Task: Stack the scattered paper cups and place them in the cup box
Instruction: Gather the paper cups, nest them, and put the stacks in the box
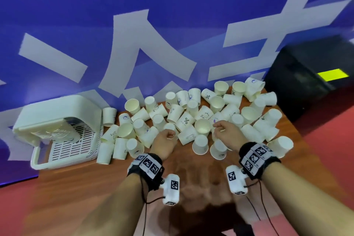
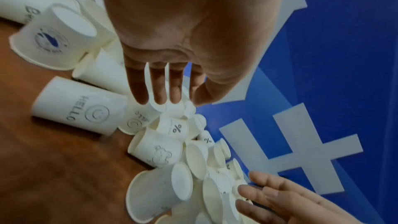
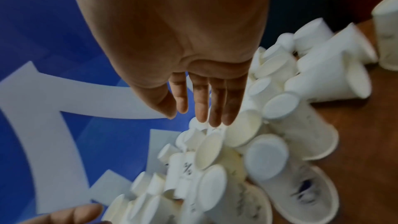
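While both hands hovered over the cups (image 1: pixel 183 119), neither held anything: the left hand (image 1: pixel 164 140) and right hand (image 1: pixel 227 132) showed straight, relaxed fingers in the wrist views. White paper cups lay scattered on the brown wood-grain worktop (image 1: pixel 201 176), some upright, some tipped. One (image 2: pixel 79 106) read "HELLO" beside a smiley; another (image 1: pixel 185 120) bore "%". At the left stood the white slatted plastic box (image 1: pixel 57 130), open.
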`<state>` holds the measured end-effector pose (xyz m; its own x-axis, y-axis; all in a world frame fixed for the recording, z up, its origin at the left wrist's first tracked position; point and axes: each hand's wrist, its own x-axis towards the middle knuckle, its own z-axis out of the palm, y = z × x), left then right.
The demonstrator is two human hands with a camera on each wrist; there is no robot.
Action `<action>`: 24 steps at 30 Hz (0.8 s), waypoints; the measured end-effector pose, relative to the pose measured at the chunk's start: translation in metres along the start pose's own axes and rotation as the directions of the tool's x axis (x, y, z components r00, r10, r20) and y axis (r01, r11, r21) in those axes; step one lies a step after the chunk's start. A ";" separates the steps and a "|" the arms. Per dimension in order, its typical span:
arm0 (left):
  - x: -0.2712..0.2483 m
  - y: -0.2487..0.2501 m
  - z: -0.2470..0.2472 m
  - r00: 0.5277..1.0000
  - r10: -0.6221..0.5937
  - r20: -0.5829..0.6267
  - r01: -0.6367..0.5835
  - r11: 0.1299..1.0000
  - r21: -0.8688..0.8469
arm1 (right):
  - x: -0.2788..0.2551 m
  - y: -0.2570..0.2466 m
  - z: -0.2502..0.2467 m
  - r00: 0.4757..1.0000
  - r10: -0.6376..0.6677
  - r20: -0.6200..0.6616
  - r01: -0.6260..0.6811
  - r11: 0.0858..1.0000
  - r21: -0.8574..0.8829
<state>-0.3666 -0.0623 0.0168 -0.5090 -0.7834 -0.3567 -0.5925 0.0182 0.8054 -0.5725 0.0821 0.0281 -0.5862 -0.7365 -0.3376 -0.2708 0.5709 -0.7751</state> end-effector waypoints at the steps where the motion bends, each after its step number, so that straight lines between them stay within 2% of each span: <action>1: 0.003 0.002 0.008 1.000 0.008 0.014 -0.008 1.000 0.018 | -0.001 0.008 -0.006 1.000 0.013 -0.002 -0.013 1.000 -0.022; 5: 0.010 0.004 0.039 0.998 0.006 0.067 -0.012 0.996 0.085 | -0.005 0.042 -0.016 0.999 0.036 -0.001 -0.035 0.973 -0.227; 10: 0.013 0.006 0.060 0.994 0.034 0.104 -0.045 0.993 0.112 | -0.005 0.069 -0.009 0.998 -0.027 0.063 0.055 0.872 -0.487; 16: 0.010 0.001 0.062 0.996 -0.033 0.087 0.024 0.995 0.099 | 0.004 0.076 0.009 0.997 -0.043 0.063 0.071 0.830 -0.553; 24: 0.006 -0.016 0.053 0.998 -0.025 0.059 0.017 0.991 0.135 | 0.009 0.073 0.027 0.998 -0.059 0.021 0.060 0.789 -0.611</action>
<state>-0.3931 -0.0340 -0.0230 -0.5297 -0.7456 -0.4044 -0.6801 0.0885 0.7278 -0.5764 0.1076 -0.0461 -0.5526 -0.7765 -0.3026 -0.7156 0.6282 -0.3052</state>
